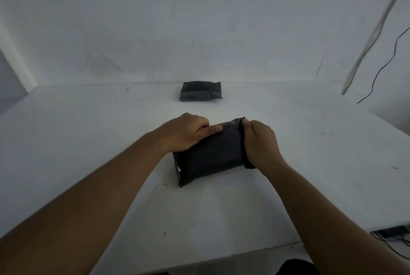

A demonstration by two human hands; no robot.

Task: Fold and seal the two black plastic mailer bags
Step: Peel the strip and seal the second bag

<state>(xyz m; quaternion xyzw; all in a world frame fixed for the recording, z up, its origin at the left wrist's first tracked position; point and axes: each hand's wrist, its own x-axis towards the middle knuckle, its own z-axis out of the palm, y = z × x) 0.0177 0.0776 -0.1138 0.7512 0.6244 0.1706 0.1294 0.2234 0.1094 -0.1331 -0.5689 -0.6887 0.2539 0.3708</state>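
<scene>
Table (pixel 88 132): white, set against a white wall (pixel 155 19); dim light.

Left hand (pixel 188 132): placed on the far left part of the near mailer bag (pixel 210 155). The fingers are curled down at the bag's far edge, and the thumb (pixel 214 128) is laid straight across the top face. The bag is held there between them, as far as can be seen.

Far mailer bag (pixel 200 91): black, folded into a compact packet, lying flat at the far edge of the table, close to the wall. It is untouched and well apart from both hands. A lighter band is seen across its top face.

Near mailer bag: black, folded into a thick packet, lying on the table at centre, turned slightly so that its right end sits farther away than its left. A glossy strip is visible at its left end.

Right hand (pixel 259 141): closed round the right end of the near mailer bag, with the fingers wrapped over that end. The far right corner is pinched at the fingertips (pixel 245 121).

Far right: a pale cord (pixel 372 30) and a thin black cable (pixel 381 70) are seen hanging against the wall, beyond the table.
</scene>
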